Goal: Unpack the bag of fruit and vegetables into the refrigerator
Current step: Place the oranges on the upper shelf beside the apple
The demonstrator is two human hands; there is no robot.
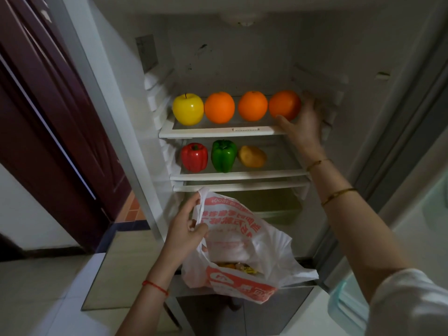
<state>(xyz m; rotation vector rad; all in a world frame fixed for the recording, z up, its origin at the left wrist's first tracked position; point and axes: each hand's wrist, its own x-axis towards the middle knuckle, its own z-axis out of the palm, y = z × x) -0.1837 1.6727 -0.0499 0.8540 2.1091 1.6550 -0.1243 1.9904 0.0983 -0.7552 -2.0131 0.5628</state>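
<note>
The refrigerator stands open in front of me. On its upper shelf point(206, 133) sit a yellow apple point(188, 109) and three oranges in a row. My right hand point(303, 120) cups the rightmost orange point(283, 104) at the shelf's right end. On the lower shelf point(278, 174) a red pepper point(194, 156), a green pepper point(223, 155) and a potato point(252, 156) stand side by side. My left hand point(185, 232) grips the handle of a white and red plastic bag point(240, 248), held below the shelves. Something yellow shows inside the bag.
A crisper drawer point(274, 209) sits under the lower shelf. The refrigerator door point(417, 214) is swung open on the right. A dark red door point(48, 117) stands to the left, above a pale tiled floor.
</note>
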